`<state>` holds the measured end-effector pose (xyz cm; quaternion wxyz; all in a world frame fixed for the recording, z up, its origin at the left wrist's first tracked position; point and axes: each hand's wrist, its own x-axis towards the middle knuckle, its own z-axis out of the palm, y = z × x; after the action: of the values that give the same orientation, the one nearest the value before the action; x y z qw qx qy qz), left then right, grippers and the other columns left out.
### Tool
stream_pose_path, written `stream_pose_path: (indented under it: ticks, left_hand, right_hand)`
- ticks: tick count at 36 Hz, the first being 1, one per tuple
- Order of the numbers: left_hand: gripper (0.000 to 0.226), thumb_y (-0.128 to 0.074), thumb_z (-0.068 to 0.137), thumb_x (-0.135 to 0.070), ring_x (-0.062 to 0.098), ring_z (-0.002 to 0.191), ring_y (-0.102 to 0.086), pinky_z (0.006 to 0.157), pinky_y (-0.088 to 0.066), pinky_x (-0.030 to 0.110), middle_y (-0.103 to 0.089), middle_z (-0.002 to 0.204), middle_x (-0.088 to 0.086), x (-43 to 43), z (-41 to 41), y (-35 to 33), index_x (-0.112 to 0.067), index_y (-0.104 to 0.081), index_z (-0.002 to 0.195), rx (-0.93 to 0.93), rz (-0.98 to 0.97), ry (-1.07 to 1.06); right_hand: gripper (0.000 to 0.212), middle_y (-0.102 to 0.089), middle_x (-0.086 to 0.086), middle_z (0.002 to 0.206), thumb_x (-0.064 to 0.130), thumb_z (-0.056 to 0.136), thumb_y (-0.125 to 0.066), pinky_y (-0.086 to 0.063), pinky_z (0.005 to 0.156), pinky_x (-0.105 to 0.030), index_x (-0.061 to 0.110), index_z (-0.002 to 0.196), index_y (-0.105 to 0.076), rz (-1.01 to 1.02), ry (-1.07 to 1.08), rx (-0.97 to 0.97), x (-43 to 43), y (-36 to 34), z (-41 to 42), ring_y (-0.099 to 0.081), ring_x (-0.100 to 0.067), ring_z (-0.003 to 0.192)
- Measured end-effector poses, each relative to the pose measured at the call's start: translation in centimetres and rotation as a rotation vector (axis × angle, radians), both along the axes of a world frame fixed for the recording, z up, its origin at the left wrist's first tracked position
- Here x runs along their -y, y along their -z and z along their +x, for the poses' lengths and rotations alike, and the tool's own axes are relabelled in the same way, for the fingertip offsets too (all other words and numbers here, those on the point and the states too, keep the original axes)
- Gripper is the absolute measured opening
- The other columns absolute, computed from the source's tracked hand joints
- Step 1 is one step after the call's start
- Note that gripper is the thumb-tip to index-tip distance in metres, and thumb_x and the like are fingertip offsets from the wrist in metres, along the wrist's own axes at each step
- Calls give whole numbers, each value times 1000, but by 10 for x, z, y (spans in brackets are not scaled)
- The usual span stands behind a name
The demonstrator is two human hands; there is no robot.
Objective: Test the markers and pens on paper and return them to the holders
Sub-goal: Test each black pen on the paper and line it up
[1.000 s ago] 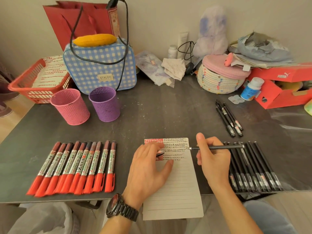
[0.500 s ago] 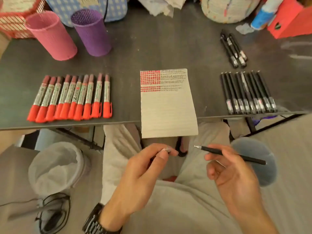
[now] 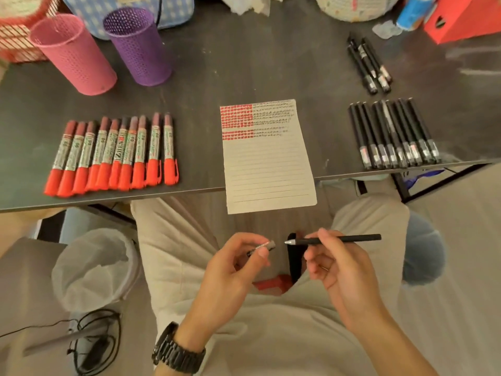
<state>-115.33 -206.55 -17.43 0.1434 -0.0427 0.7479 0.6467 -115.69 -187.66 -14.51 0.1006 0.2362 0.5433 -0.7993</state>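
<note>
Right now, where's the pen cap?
Head view, lower centre: the pen cap is pinched by the left hand, just left of the pen tip, below the paper.

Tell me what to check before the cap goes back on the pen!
1. Cap pinched in left hand: ok.
2. Pen held in right hand: ok.
3. Pen tip points toward cap: ok.
4. Tip inside cap: not ok, there is a gap between them.
5. Cap's open end faces tip: cannot tell.
6. Pink holder and purple holder upright: ok.
</note>
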Motion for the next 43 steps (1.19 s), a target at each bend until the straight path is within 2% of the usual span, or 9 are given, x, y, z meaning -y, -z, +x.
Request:
stream_pose_path:
  ticks: [3, 7, 10, 15, 20, 25, 31, 36, 43]
  left_hand:
    - [22, -63, 93, -48, 19, 74, -60, 64, -46, 18, -72, 85, -3, 1, -2, 5, -34, -70, 108, 22, 27, -18]
    - [11, -66, 95, -33, 4, 77, -66, 64, -49, 15, -73, 86, -2, -5, -4, 7, -32, -73, 102, 75, 133, -72]
    - [11, -66, 94, -31, 7, 87, -71, 66, -50, 15, -74, 92, -3, -8, -4, 9, -30, -73, 103, 116, 150, -69]
    - [20, -68, 90, -42, 15, 94, -72, 73, -54, 21, -74, 99, -1, -8, -10, 11, -32, -72, 106, 126, 154, -51]
    - [14, -70, 91, -40, 24, 83, -67, 74, -56, 29, -73, 98, -5, -9, -16, 12, -38, -71, 105, 70, 76, 17]
    - [14, -67, 92, -37, 13, 83, -70, 71, -51, 13, -76, 93, -6, -10, -18, 5, -40, -70, 105, 58, 77, 61]
    - [15, -63, 93, -40, 4, 77, -68, 71, -51, 14, -76, 86, -1, -14, -18, 3, -39, -72, 104, 93, 155, 67]
    - [22, -57, 97, -39, 4, 75, -66, 70, -50, 15, -72, 79, -2, -14, -16, 5, -30, -74, 106, 104, 146, 37]
    - [18, -59, 98, -44, 8, 75, -65, 72, -53, 19, -68, 75, -5, -16, -12, 3, -37, -74, 104, 121, 134, 84]
  right_hand:
    - [23, -65, -9, 67, 41, 80, -77, -46, 48, -23, 19, 78, -77, 24, -3, -15, 1, 6, 0, -58, -16, 54]
    - [16, -68, -13, 70, 32, 85, -70, -48, 49, -25, 17, 81, -76, 79, -13, 2, 3, 15, 0, -60, -20, 55]
    - [14, -68, -13, 71, 29, 84, -68, -48, 50, -25, 18, 82, -76, 96, -25, 15, 4, 19, 0, -60, -22, 55]
    - [14, -68, -13, 70, 28, 82, -68, -49, 51, -26, 16, 82, -75, 130, -19, -13, -2, 19, -4, -61, -23, 56]
    - [14, -68, -12, 69, 31, 80, -71, -50, 52, -27, 19, 82, -75, 182, -52, -54, -6, 20, -9, -63, -23, 57]
    - [25, -68, -12, 69, 42, 73, -71, -50, 52, -26, 19, 83, -76, 167, -50, -66, -9, 21, -10, -63, -23, 58]
    - [10, -67, -11, 66, 26, 81, -68, -49, 51, -26, 20, 80, -75, 160, -18, -72, -10, 22, -6, -61, -22, 56]
    - [8, -63, -10, 62, 15, 81, -69, -47, 49, -26, 19, 75, -74, 134, 55, -82, -13, 20, -6, -58, -21, 53]
    - [12, -65, -11, 64, 21, 83, -64, -49, 49, -27, 20, 76, -73, 142, -20, -100, -7, 17, -4, -60, -22, 54]
